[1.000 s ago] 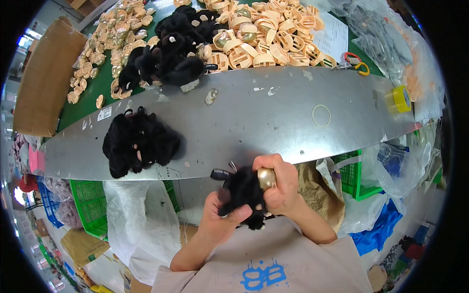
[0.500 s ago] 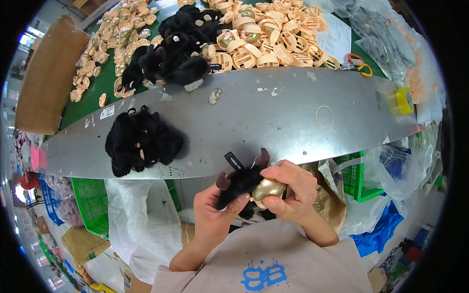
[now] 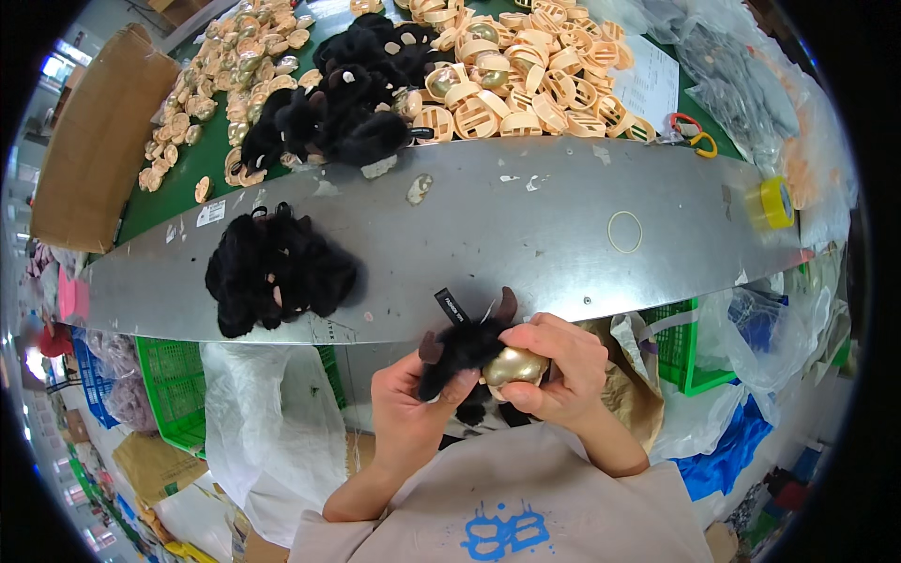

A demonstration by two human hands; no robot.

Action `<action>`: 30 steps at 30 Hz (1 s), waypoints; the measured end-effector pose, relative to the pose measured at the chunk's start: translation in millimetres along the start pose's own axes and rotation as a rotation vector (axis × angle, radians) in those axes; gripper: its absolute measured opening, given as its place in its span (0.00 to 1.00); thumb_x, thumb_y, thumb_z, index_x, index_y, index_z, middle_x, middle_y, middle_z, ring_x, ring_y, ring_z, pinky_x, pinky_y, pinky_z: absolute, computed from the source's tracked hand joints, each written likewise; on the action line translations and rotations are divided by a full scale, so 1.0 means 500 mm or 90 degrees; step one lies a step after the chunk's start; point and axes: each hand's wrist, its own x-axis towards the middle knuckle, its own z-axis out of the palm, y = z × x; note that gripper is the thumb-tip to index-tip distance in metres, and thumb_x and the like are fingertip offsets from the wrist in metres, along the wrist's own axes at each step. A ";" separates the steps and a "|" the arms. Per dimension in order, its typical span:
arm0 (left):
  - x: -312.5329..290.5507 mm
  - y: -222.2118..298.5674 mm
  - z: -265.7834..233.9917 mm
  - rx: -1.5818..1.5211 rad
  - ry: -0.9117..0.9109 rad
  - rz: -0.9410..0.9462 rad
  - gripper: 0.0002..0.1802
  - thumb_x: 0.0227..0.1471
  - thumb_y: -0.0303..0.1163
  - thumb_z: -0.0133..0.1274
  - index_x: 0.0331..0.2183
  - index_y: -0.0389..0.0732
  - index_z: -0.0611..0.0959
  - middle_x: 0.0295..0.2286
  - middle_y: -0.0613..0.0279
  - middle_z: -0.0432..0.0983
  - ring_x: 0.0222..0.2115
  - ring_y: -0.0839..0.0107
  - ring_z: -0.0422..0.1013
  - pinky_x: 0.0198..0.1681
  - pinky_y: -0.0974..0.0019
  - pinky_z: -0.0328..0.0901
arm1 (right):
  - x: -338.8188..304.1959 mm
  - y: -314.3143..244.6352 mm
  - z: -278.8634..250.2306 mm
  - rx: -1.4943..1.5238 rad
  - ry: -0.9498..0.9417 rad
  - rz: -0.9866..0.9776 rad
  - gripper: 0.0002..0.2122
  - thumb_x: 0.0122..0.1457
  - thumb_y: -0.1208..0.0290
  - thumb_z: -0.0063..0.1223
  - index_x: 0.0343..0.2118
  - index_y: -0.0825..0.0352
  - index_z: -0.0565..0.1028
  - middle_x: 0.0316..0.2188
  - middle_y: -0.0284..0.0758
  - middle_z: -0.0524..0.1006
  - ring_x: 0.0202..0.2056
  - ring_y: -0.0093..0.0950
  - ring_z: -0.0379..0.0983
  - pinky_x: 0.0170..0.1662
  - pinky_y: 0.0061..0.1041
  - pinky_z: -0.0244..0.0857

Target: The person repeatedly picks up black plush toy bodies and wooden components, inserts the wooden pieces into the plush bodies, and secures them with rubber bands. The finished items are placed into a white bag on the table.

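Note:
Just in front of the table edge, my left hand [image 3: 410,399] is closed on a small black plush toy [image 3: 467,349] with brown horn-like ears and a black fabric tag. My right hand [image 3: 570,364] grips a shiny gold, rounded shell [image 3: 514,367], its fingers wrapped over the right side. The gold piece presses against the plush's lower right side; whether it sits inside an opening there I cannot tell. Left of my hands, a heap of black plush pieces [image 3: 278,269] lies on the grey metal tabletop [image 3: 488,225].
More black plush [image 3: 366,94] sits at the back beside a big pile of peach plastic pieces [image 3: 526,80]. Gold and peach parts [image 3: 239,61] spread along the far left near a cardboard sheet [image 3: 94,141]. Scissors [image 3: 694,136] and yellow tape [image 3: 775,203] lie at right. Green crates [image 3: 174,394] stand below.
The gold shell has shifted slightly left and turned a little against the plush in my hands. Both hands keep their grip. The whole view has moved slightly.

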 end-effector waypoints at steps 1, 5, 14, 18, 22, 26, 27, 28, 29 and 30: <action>-0.001 0.001 0.002 0.008 0.006 -0.004 0.11 0.53 0.25 0.61 0.40 0.34 0.83 0.31 0.70 0.78 0.32 0.84 0.68 0.38 0.77 0.64 | -0.001 0.000 0.000 -0.002 -0.002 0.001 0.19 0.51 0.59 0.66 0.35 0.71 0.78 0.16 0.32 0.71 0.15 0.24 0.63 0.17 0.21 0.57; 0.004 0.003 0.006 0.001 -0.001 0.005 0.08 0.53 0.24 0.61 0.36 0.34 0.81 0.30 0.72 0.76 0.30 0.85 0.66 0.35 0.79 0.62 | -0.001 0.002 -0.001 -0.043 0.007 -0.026 0.18 0.51 0.58 0.66 0.35 0.70 0.78 0.15 0.31 0.70 0.15 0.25 0.62 0.17 0.21 0.55; -0.002 -0.009 0.023 0.081 0.014 0.158 0.08 0.54 0.23 0.59 0.34 0.34 0.76 0.29 0.71 0.72 0.27 0.87 0.62 0.28 0.81 0.57 | 0.003 -0.003 0.010 -0.233 0.010 -0.074 0.17 0.51 0.62 0.65 0.37 0.72 0.80 0.13 0.29 0.66 0.14 0.24 0.57 0.18 0.23 0.51; 0.016 -0.007 0.013 0.071 0.003 0.112 0.11 0.51 0.25 0.62 0.33 0.37 0.75 0.28 0.73 0.70 0.26 0.89 0.61 0.27 0.82 0.57 | 0.015 -0.002 0.017 -0.226 -0.016 -0.054 0.16 0.52 0.65 0.63 0.39 0.72 0.80 0.13 0.29 0.66 0.14 0.24 0.58 0.18 0.24 0.51; 0.028 0.004 0.003 0.039 -0.026 0.032 0.13 0.50 0.27 0.64 0.32 0.39 0.74 0.28 0.75 0.68 0.27 0.89 0.61 0.29 0.81 0.58 | 0.027 -0.004 -0.007 -0.162 -0.121 -0.038 0.17 0.55 0.65 0.58 0.42 0.72 0.79 0.14 0.29 0.68 0.16 0.26 0.62 0.20 0.25 0.55; 0.019 0.014 -0.013 0.021 -0.082 -0.003 0.13 0.49 0.26 0.64 0.32 0.40 0.74 0.27 0.76 0.67 0.28 0.88 0.61 0.30 0.81 0.58 | 0.036 -0.005 -0.048 0.042 -0.190 0.150 0.29 0.47 0.57 0.67 0.49 0.69 0.75 0.32 0.35 0.74 0.31 0.28 0.70 0.36 0.26 0.66; 0.017 0.016 -0.014 0.008 -0.106 -0.007 0.13 0.49 0.26 0.64 0.32 0.40 0.74 0.27 0.76 0.67 0.28 0.88 0.61 0.31 0.81 0.58 | 0.032 0.010 -0.060 0.107 -0.219 0.198 0.33 0.44 0.56 0.70 0.51 0.69 0.72 0.40 0.36 0.72 0.38 0.26 0.71 0.44 0.26 0.66; 0.016 0.019 -0.015 0.034 -0.124 0.000 0.13 0.50 0.25 0.64 0.32 0.40 0.74 0.29 0.75 0.68 0.28 0.87 0.62 0.31 0.80 0.59 | 0.024 0.018 -0.049 0.298 -0.226 0.323 0.33 0.44 0.56 0.71 0.51 0.70 0.71 0.42 0.35 0.71 0.41 0.26 0.70 0.46 0.26 0.66; 0.017 0.020 -0.011 0.032 -0.131 0.008 0.12 0.50 0.25 0.63 0.33 0.39 0.74 0.29 0.74 0.68 0.29 0.87 0.62 0.31 0.80 0.59 | 0.012 0.021 -0.040 0.491 -0.227 0.451 0.34 0.45 0.56 0.71 0.52 0.71 0.70 0.44 0.34 0.70 0.43 0.25 0.70 0.48 0.27 0.65; 0.019 0.022 -0.004 0.029 -0.137 0.016 0.12 0.50 0.24 0.63 0.34 0.39 0.75 0.30 0.74 0.68 0.29 0.87 0.62 0.31 0.80 0.58 | 0.009 0.014 -0.042 0.620 -0.254 0.591 0.37 0.45 0.54 0.72 0.54 0.72 0.68 0.45 0.32 0.72 0.46 0.24 0.70 0.50 0.27 0.65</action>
